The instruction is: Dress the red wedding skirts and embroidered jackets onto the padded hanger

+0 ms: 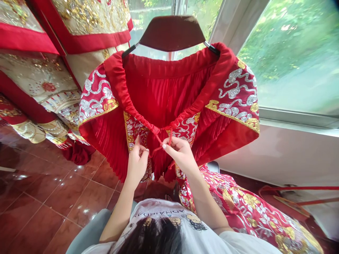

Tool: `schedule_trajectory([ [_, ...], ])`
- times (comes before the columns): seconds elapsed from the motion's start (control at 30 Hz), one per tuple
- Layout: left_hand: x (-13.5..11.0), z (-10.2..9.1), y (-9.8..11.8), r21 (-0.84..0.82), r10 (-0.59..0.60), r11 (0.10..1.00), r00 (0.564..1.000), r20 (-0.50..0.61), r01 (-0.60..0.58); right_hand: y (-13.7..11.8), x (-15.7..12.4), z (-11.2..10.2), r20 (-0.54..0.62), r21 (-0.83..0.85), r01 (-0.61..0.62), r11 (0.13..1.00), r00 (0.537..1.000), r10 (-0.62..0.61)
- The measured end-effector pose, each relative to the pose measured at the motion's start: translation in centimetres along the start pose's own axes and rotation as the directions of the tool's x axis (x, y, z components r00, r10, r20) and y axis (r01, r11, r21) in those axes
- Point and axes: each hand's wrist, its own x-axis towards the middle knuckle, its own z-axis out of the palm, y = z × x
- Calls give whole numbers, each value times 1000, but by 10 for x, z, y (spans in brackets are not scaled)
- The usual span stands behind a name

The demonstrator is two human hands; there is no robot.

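With your left hand point(137, 164) and right hand point(180, 152) both pinched shut on the red ties point(158, 140) between your fingertips, a hard downward tug could drag the red skirt point(159, 95) above them off its hanger point(172, 33), or let a cord slip loose.

Floor point(53, 197): glossy red-brown tiles, pale grout lines, daylight glints on them. Window point(296, 53): large pane at right, blurred green foliage outside. Second pane point(143, 17) at top centre, white frame post point(238, 21) between. Pale sill point(299, 120) under glass. White wall point(278, 155) below sill, in soft shade. Cream-and-red embroidered garments point(39, 77) hang at left.
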Motion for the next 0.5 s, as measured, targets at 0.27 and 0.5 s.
schedule_trajectory([
  [0.27, 3, 11, 32, -250, 219, 956, 941, 260, -153, 2, -1, 3, 22, 1, 6, 1000, 1000, -6],
  [0.5, 8, 18, 41, -252, 134, 966, 947, 290, -60, -8, 0, -9, 35, -69, 38, 997, 999, -36],
])
